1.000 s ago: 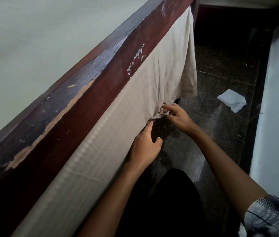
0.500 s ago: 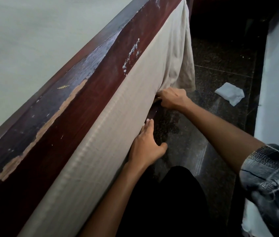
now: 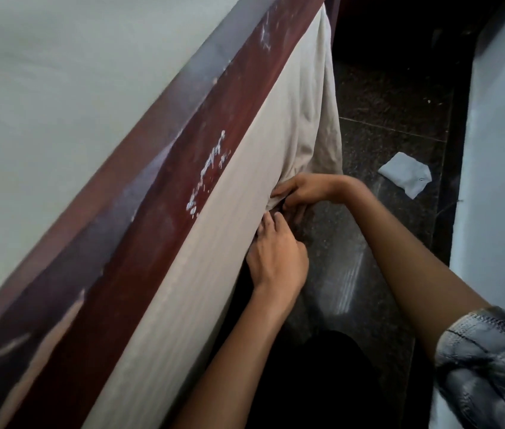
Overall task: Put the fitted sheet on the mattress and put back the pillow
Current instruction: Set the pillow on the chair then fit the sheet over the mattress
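A beige fitted sheet (image 3: 223, 243) hangs down the side of the bed below a worn red-brown wooden rail (image 3: 158, 193); its far end (image 3: 316, 119) droops loose toward the floor. The sheet-covered mattress top (image 3: 59, 103) fills the upper left. My right hand (image 3: 302, 188) pinches the sheet's lower edge where the loose part begins. Just below it, my left hand (image 3: 276, 258) has its fingers curled at the same lower edge, fingertips hidden under the fabric. No pillow is in view.
Dark speckled stone floor (image 3: 384, 243) runs along the bed. A small pale cloth (image 3: 407, 176) lies on it at the right. A white wall or furniture side (image 3: 502, 181) closes in the right edge. My dark-clothed knee (image 3: 316, 382) is at the bottom.
My left hand moved up along the sheet's lower edge, close under my right hand, and its fingers curled in. The right hand stays at the bunched edge. The view shifted slightly.
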A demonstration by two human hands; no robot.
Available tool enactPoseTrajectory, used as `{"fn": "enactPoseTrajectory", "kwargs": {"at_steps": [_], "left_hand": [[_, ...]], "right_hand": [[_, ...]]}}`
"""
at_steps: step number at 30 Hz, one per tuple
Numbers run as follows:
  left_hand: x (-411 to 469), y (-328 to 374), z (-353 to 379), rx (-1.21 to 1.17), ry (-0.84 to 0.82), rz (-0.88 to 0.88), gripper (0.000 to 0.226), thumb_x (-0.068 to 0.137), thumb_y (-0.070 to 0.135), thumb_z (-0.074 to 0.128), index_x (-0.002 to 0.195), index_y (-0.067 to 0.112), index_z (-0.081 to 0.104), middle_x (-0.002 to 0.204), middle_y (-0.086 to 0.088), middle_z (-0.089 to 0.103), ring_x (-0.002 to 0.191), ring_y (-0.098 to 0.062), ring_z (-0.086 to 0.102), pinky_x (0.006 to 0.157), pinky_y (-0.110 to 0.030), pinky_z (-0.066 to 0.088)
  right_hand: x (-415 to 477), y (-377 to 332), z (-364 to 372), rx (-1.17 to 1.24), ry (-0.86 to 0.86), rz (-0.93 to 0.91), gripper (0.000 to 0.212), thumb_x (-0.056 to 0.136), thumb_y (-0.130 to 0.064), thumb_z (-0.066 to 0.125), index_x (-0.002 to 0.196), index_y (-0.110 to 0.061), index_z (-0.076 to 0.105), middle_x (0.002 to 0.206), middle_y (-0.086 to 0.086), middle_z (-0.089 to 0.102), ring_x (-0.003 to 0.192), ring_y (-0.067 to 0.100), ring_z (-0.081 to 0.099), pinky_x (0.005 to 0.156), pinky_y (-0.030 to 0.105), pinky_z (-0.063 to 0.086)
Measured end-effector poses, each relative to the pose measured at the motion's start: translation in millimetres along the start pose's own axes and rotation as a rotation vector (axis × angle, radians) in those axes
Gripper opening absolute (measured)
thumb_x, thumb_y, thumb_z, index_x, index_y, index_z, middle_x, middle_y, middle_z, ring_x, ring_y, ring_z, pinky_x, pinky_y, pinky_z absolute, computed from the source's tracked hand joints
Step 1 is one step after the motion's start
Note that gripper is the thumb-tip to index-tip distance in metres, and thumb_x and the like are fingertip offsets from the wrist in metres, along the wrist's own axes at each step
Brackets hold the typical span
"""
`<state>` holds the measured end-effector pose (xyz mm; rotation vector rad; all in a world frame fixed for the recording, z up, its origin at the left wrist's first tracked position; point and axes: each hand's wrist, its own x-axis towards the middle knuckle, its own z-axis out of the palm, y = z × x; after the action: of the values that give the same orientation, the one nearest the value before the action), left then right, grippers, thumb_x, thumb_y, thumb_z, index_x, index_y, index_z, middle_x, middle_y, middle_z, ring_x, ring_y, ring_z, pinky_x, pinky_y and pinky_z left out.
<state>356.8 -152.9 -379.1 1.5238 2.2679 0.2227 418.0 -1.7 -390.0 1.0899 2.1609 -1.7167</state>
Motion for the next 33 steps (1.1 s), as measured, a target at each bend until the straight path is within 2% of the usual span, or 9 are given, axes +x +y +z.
{"fn": "enactPoseTrajectory", "kwargs": {"at_steps": [5,7,10,13,16,21,25,30,33], "left_hand": [[20,29,-15,0.109,-0.167,-0.144,0.045,0.099,0.023,0.033,0.142,0.008,0.032,0.147,-0.023,0.030,0.133,-0.035,0.035,0.101,-0.041,0.036],[22,36,-20,0.125,-0.229,-0.160,0.044,0.099,0.021,0.030,0.142,0.010,0.032,0.147,-0.026,0.029,0.134,-0.035,0.033,0.102,-0.041,0.036],[29,39,-35,0.099,-0.255,-0.180,0.037,0.099,0.023,0.031,0.131,0.012,0.047,0.136,-0.019,0.047,0.122,-0.033,0.047,0.093,-0.041,0.041],[34,47,-48,0.140,-0.296,-0.172,0.036,0.098,0.024,0.034,0.128,0.012,0.051,0.132,-0.015,0.053,0.121,-0.030,0.050,0.091,-0.039,0.042],[41,50,-56,0.162,-0.360,-0.177,0.036,0.098,0.026,0.037,0.126,0.010,0.053,0.130,-0.012,0.055,0.120,-0.029,0.051,0.092,-0.038,0.042],[34,47,-51,0.250,-0.510,-0.171,0.039,0.098,0.029,0.037,0.129,0.011,0.051,0.147,-0.024,0.030,0.135,-0.035,0.033,0.105,-0.041,0.034],[21,38,-41,0.250,-0.526,-0.125,0.044,0.098,0.028,0.039,0.139,0.012,0.042,0.155,-0.024,-0.004,0.146,-0.032,0.002,0.117,-0.037,0.010],[21,33,-42,0.174,-0.403,-0.051,0.040,0.094,0.023,0.044,0.133,0.014,0.045,0.158,-0.012,-0.012,0.147,-0.022,-0.002,0.114,-0.030,0.021],[41,41,-48,0.162,-0.355,-0.042,0.034,0.093,0.022,0.046,0.126,0.014,0.051,0.159,-0.006,0.000,0.146,-0.020,0.007,0.112,-0.033,0.025]], "right_hand": [[-3,15,17,-0.028,0.374,-0.192,0.040,0.075,0.018,0.058,0.111,0.002,0.067,0.101,0.007,0.068,0.071,-0.005,0.062,0.072,0.018,0.050],[-8,25,31,0.298,0.649,-0.170,0.031,0.076,0.016,0.060,0.104,0.008,0.068,0.090,0.009,0.070,0.064,-0.006,0.061,0.067,0.010,0.048],[-17,35,35,0.602,1.011,-0.024,0.020,0.079,0.010,0.062,0.083,-0.005,0.073,0.076,0.002,0.068,0.065,0.007,0.064,0.070,0.026,0.055],[-21,28,38,0.334,0.926,-0.153,0.028,0.076,0.016,0.054,0.085,-0.002,0.073,0.095,0.009,0.071,0.093,0.018,0.064,0.092,0.024,0.048],[-19,20,41,-0.129,0.829,-0.346,0.037,0.069,0.010,0.049,0.095,0.000,0.073,0.109,0.015,0.068,0.098,0.023,0.060,0.084,0.024,0.045],[-19,17,28,-0.657,0.580,-0.201,0.039,0.087,-0.014,0.048,0.124,-0.021,0.059,0.135,-0.004,0.048,0.106,0.032,0.050,0.070,0.040,0.047],[-1,-9,18,-0.691,0.406,-0.017,0.043,0.100,-0.017,0.033,0.142,-0.027,0.038,0.148,-0.006,0.030,0.112,0.036,0.046,0.076,0.038,0.041],[8,-12,6,-0.792,0.136,0.114,0.064,0.094,-0.023,0.047,0.149,-0.030,0.014,0.152,-0.007,0.011,0.123,0.036,0.037,0.093,0.046,0.043],[1,-15,-17,-0.665,-0.002,0.028,0.070,0.088,-0.023,0.055,0.148,-0.030,0.020,0.153,-0.007,0.019,0.124,0.033,0.043,0.093,0.041,0.043]]}}
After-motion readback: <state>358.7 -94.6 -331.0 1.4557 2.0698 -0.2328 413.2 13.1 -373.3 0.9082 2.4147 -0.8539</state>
